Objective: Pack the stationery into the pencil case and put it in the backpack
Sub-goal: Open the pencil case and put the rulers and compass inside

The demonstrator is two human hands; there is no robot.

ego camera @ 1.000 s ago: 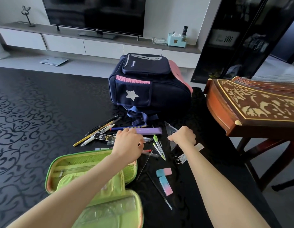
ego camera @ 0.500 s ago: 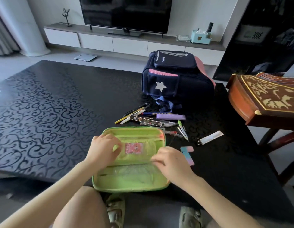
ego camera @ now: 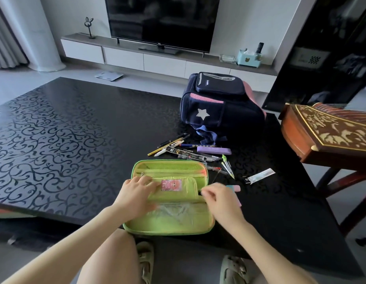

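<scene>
The green pencil case (ego camera: 170, 226) lies open at the table's near edge. Its near half holds a clear triangle ruler (ego camera: 175, 212). My left hand (ego camera: 137, 194) rests on the case's middle flap with its fingers spread. My right hand (ego camera: 221, 199) hovers at the flap's right edge with its fingers curled; blur hides whether they pinch anything. Behind the case lie several pens and pencils (ego camera: 174, 146), a purple box (ego camera: 214, 150), a green compass (ego camera: 227, 167) and a pink-and-blue eraser (ego camera: 236, 188). The navy backpack (ego camera: 219, 111) stands farther back, zipped.
A small clipped ruler (ego camera: 260, 176) lies right of the case. A carved wooden zither (ego camera: 331, 136) on a stand flanks the black patterned table (ego camera: 65, 140) on the right. My knees and sandals show below the table's near edge.
Both hands left the stationery pile and came back to the case. The clear triangle went from the table into the case's near half. My right hand then rose to the flap's right edge.
</scene>
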